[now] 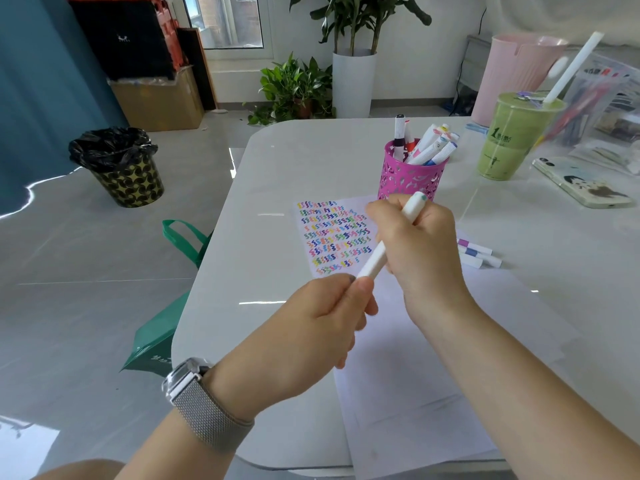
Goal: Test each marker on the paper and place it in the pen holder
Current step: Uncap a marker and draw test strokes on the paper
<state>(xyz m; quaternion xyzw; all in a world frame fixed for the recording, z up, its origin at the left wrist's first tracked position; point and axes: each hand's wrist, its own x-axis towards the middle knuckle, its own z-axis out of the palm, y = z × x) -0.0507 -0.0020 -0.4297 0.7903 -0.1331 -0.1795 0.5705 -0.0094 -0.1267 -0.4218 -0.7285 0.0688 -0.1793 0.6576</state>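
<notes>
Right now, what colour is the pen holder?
Magenta pink with cut-out leaf patterning: the pen holder, seen best in the head view.

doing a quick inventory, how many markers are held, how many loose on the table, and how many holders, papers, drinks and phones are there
marker held in both hands: 1
loose markers on the table: 3
pink pen holder: 1 (the markers inside overlap too much to count)
paper with squiggles: 1
green drink cup: 1
phone: 1
total: 8

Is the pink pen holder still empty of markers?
No. The pink pen holder already has several markers standing in it.
</notes>
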